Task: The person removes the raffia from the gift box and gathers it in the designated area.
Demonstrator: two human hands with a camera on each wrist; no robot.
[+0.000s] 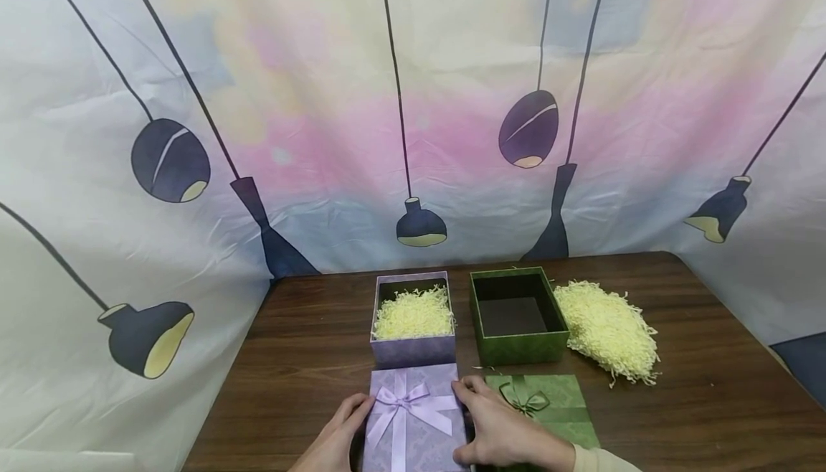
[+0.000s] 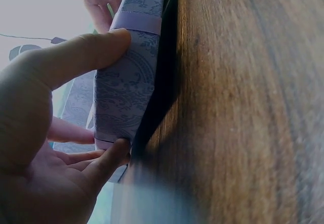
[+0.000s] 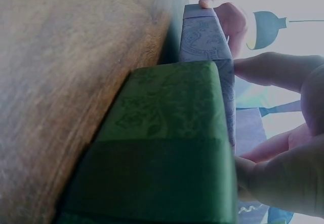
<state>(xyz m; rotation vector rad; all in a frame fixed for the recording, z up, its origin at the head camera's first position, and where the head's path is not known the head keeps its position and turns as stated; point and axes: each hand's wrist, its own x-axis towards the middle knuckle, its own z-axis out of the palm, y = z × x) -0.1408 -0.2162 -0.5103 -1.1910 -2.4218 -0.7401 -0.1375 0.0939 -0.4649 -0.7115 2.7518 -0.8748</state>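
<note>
A lavender box lid (image 1: 413, 418) with a ribbon bow lies between both hands in the head view. My left hand (image 1: 335, 435) grips its left side, thumb and fingertips on the patterned side wall (image 2: 124, 92). On the opposite side my right hand (image 1: 493, 425) holds the lid's right edge, its fingers spread along it. A dark gap shows between the lid's lower edge and the tabletop in the left wrist view. Beside the right hand lies a green lid (image 1: 561, 407) with a green bow, partly covered by that hand and wrist.
Behind the lavender lid stands an open lavender box (image 1: 413, 350) filled with pale yellow shredded paper (image 1: 416, 314). To its right is an open green box (image 1: 523, 348) with a dark interior. A heap of yellow shredded paper (image 1: 606, 328) lies at the right on the wooden table (image 1: 290, 364).
</note>
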